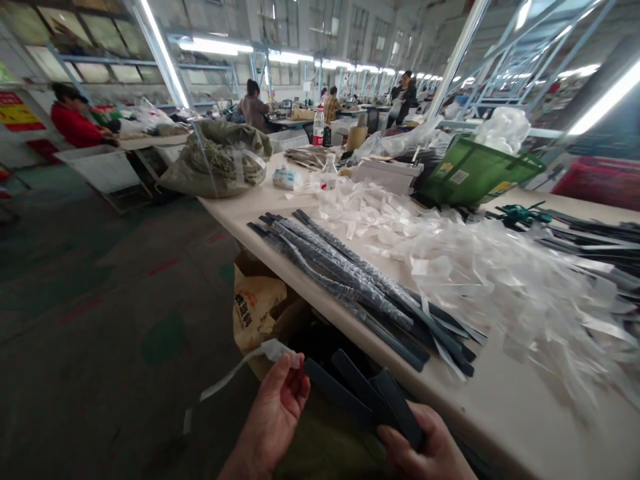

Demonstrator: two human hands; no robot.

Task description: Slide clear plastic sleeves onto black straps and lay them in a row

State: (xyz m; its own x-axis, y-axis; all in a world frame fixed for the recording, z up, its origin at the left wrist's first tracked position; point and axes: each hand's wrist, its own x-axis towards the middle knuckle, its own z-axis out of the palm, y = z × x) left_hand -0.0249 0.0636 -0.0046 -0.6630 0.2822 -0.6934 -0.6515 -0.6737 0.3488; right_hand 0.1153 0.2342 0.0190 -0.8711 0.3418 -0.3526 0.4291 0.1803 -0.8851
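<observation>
Three dark strips [363, 387] fan out from the right hand [430, 440], its thumb and fingers closed firmly on their near ends. The hand is off the table [500, 420], just outside its near edge, and the strips point up and away to the left. By their far ends, the left hand [275, 403] pinches a crumpled piece of clear film [274, 349] between thumb and fingertips, the other fingers loosely curled; a thin tail of it trails leftward over the floor. Whether the film touches the nearest strip is hard to tell.

The step in hand looks like parting film from the strips, with the right hand steadying and the left drawing away. As I judge it, the next move calls for a firm right grip and a left pinch that carries the tail clear before opening.

Along the near edge of the surface lies a bundle of film-wrapped strips [345, 270], running from toward the left corner down to the right. Loose film is piled in a heap [465, 267] behind it, reaching toward the right edge. A green bag [450, 173] stands behind that heap, and a printed paper sack [253, 303] sits below the near edge
</observation>
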